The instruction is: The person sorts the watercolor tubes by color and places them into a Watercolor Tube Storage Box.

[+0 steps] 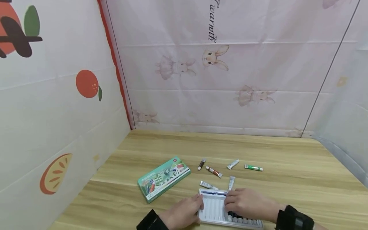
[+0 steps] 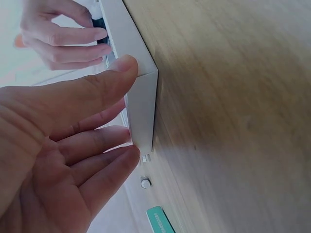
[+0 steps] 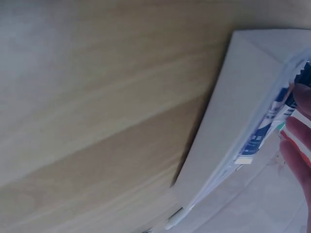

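Note:
A white ribbed tray [image 1: 214, 207] lies near the table's front edge, dark-and-white tubes in its right part and a slim blue stick [image 1: 214, 193] along its far side. My left hand [image 1: 185, 212] holds the tray's left end; in the left wrist view its thumb and fingertips press the tray's side wall [image 2: 143, 107]. Over the middle of the tray is my right hand [image 1: 248, 203], palm down, its fingers reaching in among the tubes. The right wrist view shows its fingers [image 3: 297, 145] spread at the tubes [image 3: 257, 136]; whether they grip one is hidden.
Several loose paint tubes lie beyond the tray, among them a green one [image 1: 253, 167], a red-brown one [image 1: 214, 172] and a dark one [image 1: 202, 164]. Left of them rests a flat green box [image 1: 164, 179] with a printed lid. Printed cloth walls border the wooden table [image 1: 302, 179].

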`<action>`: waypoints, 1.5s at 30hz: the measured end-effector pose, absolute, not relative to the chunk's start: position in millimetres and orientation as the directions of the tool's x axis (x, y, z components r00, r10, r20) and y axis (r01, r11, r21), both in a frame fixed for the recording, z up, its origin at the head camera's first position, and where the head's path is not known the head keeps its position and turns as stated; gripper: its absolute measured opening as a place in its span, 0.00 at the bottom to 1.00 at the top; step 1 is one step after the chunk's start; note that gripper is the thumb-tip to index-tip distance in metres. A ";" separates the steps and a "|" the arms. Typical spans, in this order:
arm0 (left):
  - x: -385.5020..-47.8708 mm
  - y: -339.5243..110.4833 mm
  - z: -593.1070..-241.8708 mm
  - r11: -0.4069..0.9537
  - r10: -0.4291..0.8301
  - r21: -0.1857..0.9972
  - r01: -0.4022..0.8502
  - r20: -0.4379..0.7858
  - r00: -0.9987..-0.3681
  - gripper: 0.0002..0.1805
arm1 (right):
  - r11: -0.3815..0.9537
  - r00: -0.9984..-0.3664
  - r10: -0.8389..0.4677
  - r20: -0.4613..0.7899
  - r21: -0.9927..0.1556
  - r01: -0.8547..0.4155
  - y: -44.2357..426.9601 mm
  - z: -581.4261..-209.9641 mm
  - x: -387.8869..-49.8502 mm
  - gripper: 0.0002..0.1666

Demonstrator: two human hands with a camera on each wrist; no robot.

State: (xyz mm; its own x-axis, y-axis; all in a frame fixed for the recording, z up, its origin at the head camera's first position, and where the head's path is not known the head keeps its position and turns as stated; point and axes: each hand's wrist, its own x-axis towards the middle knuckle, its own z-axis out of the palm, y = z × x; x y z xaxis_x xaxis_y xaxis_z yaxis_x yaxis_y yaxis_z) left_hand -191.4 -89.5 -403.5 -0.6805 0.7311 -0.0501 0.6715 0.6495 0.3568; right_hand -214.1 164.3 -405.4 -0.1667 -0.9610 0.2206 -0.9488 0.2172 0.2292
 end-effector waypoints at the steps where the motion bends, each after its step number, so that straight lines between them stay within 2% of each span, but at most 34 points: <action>1: -191.6 -89.6 -403.0 0.649 0.731 0.358 0.672 -0.049 -0.680 0.15 | 0.218 -0.167 -0.958 0.233 0.211 -0.953 165.1 -405.9 -214.4 0.15; 10: -192.0 -89.6 -402.0 0.661 0.721 0.373 0.651 -0.073 -0.689 0.15 | 0.228 -0.204 -0.958 0.201 0.108 -0.968 165.8 -405.5 -214.6 0.17; 16: -191.7 -89.2 -403.6 0.668 0.715 0.370 0.646 -0.079 -0.694 0.15 | 0.275 -0.281 -0.937 0.206 -0.055 -0.960 170.2 -406.8 -211.9 0.09; 22: -192.9 -89.4 -403.5 0.669 0.713 0.377 0.640 -0.081 -0.697 0.15 | 0.319 -0.347 -0.917 0.196 -0.164 -0.934 171.7 -407.1 -210.7 0.10; 30: -193.9 -89.7 -401.3 0.674 0.708 0.368 0.641 -0.075 -0.702 0.16 | 0.341 -0.362 -0.916 0.170 -0.141 -0.929 168.6 -407.3 -210.9 0.09; 36: -193.6 -90.0 -402.3 0.668 0.715 0.365 0.649 -0.070 -0.696 0.16 | 0.366 -0.392 -0.908 0.150 -0.173 -0.914 169.1 -409.2 -209.9 0.10; 45: -192.1 -88.7 -403.2 0.694 0.691 0.373 0.616 -0.104 -0.716 0.14 | 0.374 -0.403 -0.905 0.138 -0.195 -0.907 169.8 -411.1 -208.0 0.10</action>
State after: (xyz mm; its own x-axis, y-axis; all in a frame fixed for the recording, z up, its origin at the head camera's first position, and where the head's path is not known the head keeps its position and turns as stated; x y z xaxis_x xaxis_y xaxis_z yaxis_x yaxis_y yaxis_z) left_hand -192.1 -88.7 -403.2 -0.7157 0.6907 -0.1038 0.6156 0.6940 0.3733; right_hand -208.0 169.8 -411.1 -0.4030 -0.9047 0.1384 -0.9067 0.3742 -0.1946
